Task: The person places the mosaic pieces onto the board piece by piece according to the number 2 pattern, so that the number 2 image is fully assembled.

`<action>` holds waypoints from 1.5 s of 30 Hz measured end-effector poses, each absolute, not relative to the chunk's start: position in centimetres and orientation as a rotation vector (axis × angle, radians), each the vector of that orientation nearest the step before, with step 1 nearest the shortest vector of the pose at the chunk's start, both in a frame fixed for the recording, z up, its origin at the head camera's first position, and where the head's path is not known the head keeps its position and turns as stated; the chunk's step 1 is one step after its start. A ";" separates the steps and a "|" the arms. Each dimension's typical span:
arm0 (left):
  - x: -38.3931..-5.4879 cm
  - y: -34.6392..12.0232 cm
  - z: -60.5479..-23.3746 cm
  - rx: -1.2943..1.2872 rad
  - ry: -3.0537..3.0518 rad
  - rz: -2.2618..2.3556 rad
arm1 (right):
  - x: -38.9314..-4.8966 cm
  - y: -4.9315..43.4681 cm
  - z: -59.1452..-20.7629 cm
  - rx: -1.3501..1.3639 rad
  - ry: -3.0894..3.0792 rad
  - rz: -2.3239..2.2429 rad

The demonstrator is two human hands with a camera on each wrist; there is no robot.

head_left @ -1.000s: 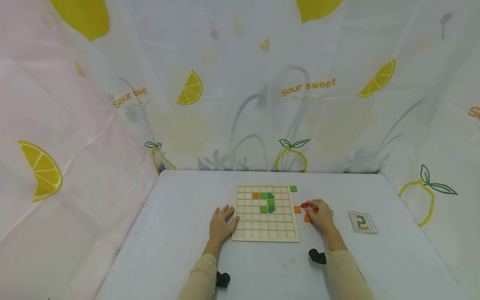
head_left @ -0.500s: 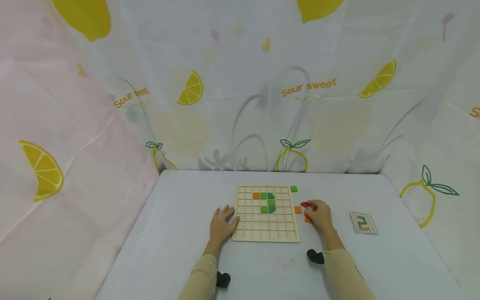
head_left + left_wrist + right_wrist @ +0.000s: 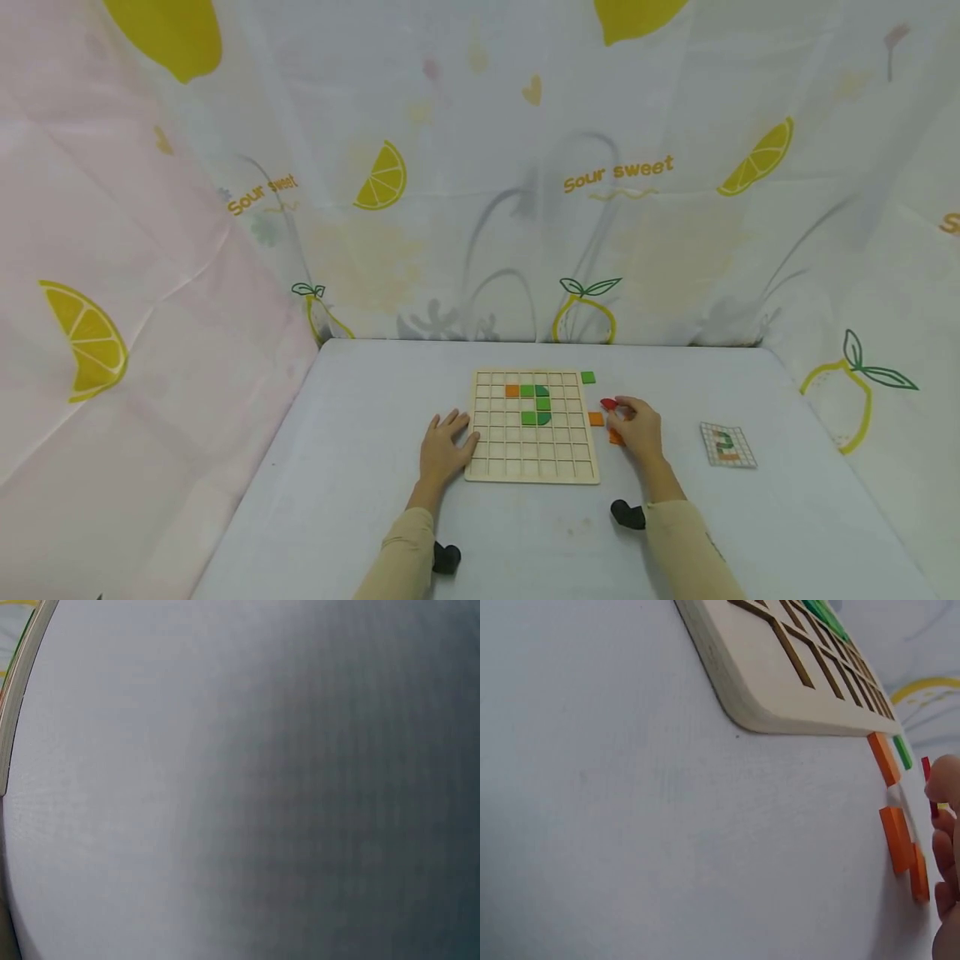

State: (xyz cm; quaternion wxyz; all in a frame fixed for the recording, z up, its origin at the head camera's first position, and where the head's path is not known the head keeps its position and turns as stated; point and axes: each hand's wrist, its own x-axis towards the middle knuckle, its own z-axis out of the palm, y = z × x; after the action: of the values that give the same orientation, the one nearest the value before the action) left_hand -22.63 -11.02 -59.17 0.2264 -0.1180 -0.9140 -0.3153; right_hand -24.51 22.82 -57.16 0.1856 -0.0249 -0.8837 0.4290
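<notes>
A wooden grid board (image 3: 510, 471) lies on the table, with an orange square tile (image 3: 512, 391) and several green tiles (image 3: 543, 404) set in its upper cells. My left hand (image 3: 444, 454) rests with spread fingers along the board's left edge, thumb over the rim. Off the board's right side, my right hand (image 3: 640, 429) pinches a red tile with a curved edge (image 3: 608, 404) between thumb and forefinger. Just below that hand are orange tiles (image 3: 897, 840), partly covered by it in the head view. Another orange tile (image 3: 596, 419) sits against the board's right edge.
A green tile (image 3: 588, 377) lies by the board's upper right corner. Farther right is a small card (image 3: 727, 445) printed with a coloured grid pattern. A lemon-print cloth (image 3: 480, 208) hangs behind the white table (image 3: 360, 400).
My right hand has shifted slightly up and left with the red tile, which now shows more of its face. The left hand and the board tiles stay put.
</notes>
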 end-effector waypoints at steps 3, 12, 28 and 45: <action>-22.6 -11.1 -59.2 -0.318 -2.527 -0.867 | -24.5 22.1 -56.4 -0.031 -2.484 1.290; -22.6 -11.1 -59.2 -0.335 -2.513 -0.884 | -24.7 17.8 -55.8 0.313 -2.418 1.380; -22.8 -11.1 -59.4 -0.339 -2.510 -0.874 | -25.5 11.0 -57.5 0.541 -2.546 1.271; -22.7 -11.1 -59.5 -0.326 -2.509 -0.864 | -25.7 9.9 -57.7 0.647 -2.518 1.056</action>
State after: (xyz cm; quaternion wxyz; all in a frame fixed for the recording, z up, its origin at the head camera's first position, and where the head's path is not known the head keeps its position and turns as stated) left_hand -22.75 -11.09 -59.49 0.2319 -0.1187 -0.9128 -0.3144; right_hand -25.71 9.94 -57.68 0.1669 0.2275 -0.8847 0.3712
